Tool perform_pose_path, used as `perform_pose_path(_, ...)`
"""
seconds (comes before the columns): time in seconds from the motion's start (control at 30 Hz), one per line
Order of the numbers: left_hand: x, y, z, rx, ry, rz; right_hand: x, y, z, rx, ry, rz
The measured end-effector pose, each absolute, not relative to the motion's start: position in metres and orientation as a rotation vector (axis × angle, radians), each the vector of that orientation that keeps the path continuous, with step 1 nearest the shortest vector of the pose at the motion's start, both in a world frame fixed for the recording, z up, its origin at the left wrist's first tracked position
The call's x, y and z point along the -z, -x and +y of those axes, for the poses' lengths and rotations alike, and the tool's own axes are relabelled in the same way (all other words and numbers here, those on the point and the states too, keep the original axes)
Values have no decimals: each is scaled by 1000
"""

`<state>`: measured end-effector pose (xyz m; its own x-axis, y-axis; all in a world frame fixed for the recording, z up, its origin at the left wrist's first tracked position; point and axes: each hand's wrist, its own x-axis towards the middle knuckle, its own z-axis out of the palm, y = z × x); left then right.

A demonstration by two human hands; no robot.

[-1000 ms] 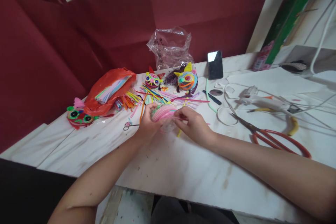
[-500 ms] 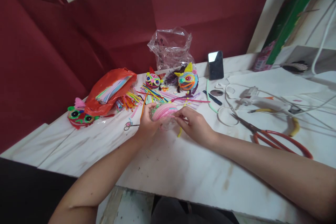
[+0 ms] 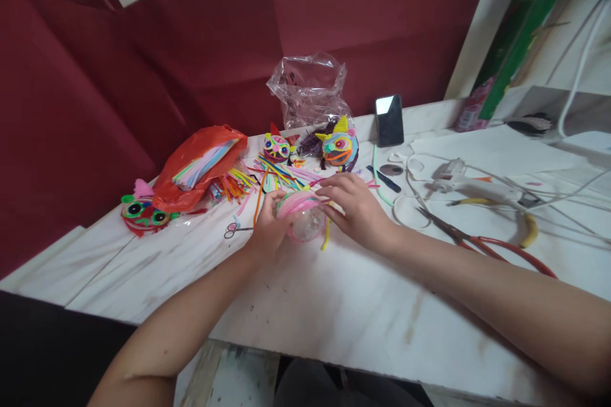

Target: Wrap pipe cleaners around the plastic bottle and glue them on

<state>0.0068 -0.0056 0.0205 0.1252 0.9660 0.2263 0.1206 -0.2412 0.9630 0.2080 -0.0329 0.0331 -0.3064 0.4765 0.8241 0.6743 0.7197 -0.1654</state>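
Observation:
My left hand (image 3: 271, 224) is wrapped round the left side of a clear ball (image 3: 308, 225) partly covered with pink and green pipe cleaners. The ball's bare transparent part faces me. My right hand (image 3: 351, 208) touches the ball's right edge with bent fingers, pinching at the pink strands; what lies between its fingertips is too small to make out. A yellow pipe cleaner (image 3: 326, 235) hangs below the right fingers. Loose pipe cleaners (image 3: 281, 172) lie just behind the ball.
Behind are decorated heads (image 3: 340, 145), a clear plastic bag (image 3: 312, 89) and a phone (image 3: 389, 121). To the left are a red bag (image 3: 165, 181) and small scissors (image 3: 230, 230). Large scissors (image 3: 482, 243), a glue gun (image 3: 482, 186) and cables lie right.
The ball has tilted, showing more of its clear part. My right hand has shifted slightly up and right, its fingers spreading a little more over the ball's edge.

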Motion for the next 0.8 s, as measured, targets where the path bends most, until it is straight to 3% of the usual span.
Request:
perform_pose_path(0.47, -22, -1, 6, -1255, -1042, 994, -109, -270, -54, 363, 1050, -1518)
perform_pose_path(0.8, -31, -2, 13, -1274, -960, 990, -72, -394, -55, 154, 1937, -1482)
